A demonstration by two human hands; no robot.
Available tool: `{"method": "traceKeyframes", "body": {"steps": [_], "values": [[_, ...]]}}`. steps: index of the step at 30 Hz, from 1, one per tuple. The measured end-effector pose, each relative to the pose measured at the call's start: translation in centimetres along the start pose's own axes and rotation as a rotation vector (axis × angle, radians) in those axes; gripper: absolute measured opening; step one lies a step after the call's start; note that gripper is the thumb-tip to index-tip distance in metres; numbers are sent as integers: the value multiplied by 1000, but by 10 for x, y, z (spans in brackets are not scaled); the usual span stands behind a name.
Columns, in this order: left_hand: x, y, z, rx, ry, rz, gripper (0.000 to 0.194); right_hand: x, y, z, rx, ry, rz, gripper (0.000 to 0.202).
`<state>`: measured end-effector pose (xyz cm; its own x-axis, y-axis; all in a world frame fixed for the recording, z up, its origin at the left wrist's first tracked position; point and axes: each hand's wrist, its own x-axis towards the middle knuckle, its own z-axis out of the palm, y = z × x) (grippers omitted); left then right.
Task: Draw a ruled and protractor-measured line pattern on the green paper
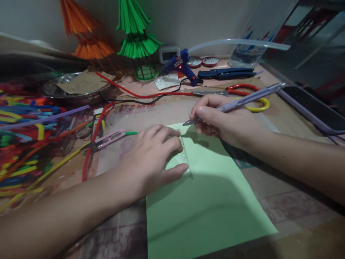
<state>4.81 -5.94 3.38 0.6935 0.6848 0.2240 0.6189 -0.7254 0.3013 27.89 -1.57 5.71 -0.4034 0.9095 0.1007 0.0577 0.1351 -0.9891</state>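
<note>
One pen [250, 97] pinched in right grip [228, 120], left [155, 154] splayed on ruler [184, 154]

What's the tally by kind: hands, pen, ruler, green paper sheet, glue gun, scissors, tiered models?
Hands: 2 (left hand, right hand)
Pen: 1
Clear ruler: 1
Light-green paper sheet: 1
Blue glue gun: 1
Scissors: 1
Tiered models: 2 (orange model, green model)
Total: 9

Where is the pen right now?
In the head view, the pen is right of centre, held in the right hand, its tip by the far edge of the green paper, near the clear ruler under the left hand.
</note>
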Motion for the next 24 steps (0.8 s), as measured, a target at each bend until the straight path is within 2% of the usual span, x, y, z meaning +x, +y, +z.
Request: {"method": "traceKeyframes", "body": {"steps": [2, 4, 6, 9, 11, 15, 24], "values": [[0, 0, 0, -11, 1, -3, 30, -2, 1, 0, -19, 0, 2, 27], [-1, -1, 0, -19, 1, -5, 29, -6, -3, 2, -32, -52, 21, 31], [-2, -2, 0, -43, 5, 10, 27, -13, -8, 6, -56, -178, 37, 33], [-2, -4, 0, -82, 17, 33, 24, -19, -13, 11, -146, -388, -13, 31], [-1, -4, 1, -77, 27, 35, 24, -20, -13, 14, -234, -451, -60, 31], [0, -3, 0, -34, 25, 25, 28, -17, -9, 16, -340, -442, -97, 29], [-1, -2, -1, -4, 18, 19, 25, -19, -11, 18, -339, -450, -128, 29]]}}
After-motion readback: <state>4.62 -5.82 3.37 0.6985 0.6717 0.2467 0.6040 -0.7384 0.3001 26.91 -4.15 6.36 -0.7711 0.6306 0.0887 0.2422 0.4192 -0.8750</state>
